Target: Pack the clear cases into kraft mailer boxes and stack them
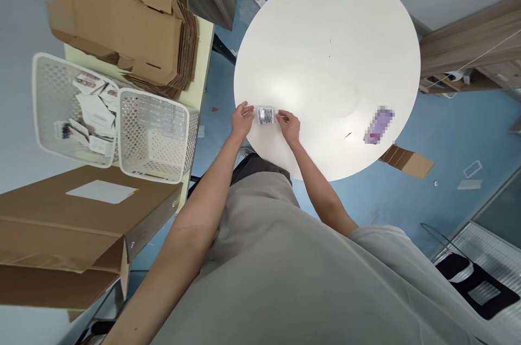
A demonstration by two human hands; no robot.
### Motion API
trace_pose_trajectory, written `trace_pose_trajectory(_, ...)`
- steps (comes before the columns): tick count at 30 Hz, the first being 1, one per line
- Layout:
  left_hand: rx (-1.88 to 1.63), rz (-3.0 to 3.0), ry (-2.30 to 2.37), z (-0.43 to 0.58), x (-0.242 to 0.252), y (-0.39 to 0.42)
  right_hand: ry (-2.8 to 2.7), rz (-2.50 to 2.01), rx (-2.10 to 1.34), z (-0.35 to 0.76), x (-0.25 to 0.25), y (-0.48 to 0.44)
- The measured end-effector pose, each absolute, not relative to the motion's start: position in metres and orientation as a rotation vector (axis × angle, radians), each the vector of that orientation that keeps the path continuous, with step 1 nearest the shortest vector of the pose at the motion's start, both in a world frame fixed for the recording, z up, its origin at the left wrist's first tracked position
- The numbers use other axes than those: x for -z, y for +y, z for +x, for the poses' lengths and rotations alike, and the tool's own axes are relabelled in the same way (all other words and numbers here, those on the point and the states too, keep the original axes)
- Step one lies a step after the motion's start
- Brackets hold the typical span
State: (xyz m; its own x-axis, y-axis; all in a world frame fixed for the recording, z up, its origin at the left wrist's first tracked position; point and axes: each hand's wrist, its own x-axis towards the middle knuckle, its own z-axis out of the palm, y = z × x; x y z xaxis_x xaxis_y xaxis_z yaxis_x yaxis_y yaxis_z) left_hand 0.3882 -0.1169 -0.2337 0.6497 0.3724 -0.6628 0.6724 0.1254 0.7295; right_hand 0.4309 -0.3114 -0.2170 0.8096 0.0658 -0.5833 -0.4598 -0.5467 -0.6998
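A small clear plastic pack with dark contents (266, 115) lies on the round white table (325, 74), near its front left edge. My left hand (243, 119) is just left of the pack, its fingers apart and nothing in them. On the other side, my right hand (288, 125) rests close to the pack's right edge with its fingers bent; whether the fingertips touch or pinch anything is too small to tell.
Left of the table, a side table (205, 57) bears flattened cardboard boxes (118, 19) and two white baskets (75, 112), (154, 133). A large carton (73, 220) stands below them. A blurred purple item (379, 125) lies at the round table's right.
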Motion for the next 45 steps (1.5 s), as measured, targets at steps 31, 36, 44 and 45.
trace_pose_trajectory(31, 0.489, 1.879, 1.111, 0.38, 0.227, -0.138, 0.357, -2.132, -0.926, 0.434, 0.213, -0.303)
trace_pose_trajectory(36, 0.377, 1.921, 1.082, 0.408, 0.221, -0.121, 0.397, -2.097, -0.851, 0.454, 0.214, -0.281)
trace_pose_trajectory(44, 0.528, 2.073, 0.95, 0.45, 0.212, -0.096, 0.42, -2.156, -0.799, 0.479, 0.215, -0.24)
trace_pose_trajectory(45, 0.526, 2.071, 0.945, 0.45, 0.21, -0.096, 0.414, -2.171, -0.802, 0.478, 0.215, -0.239)
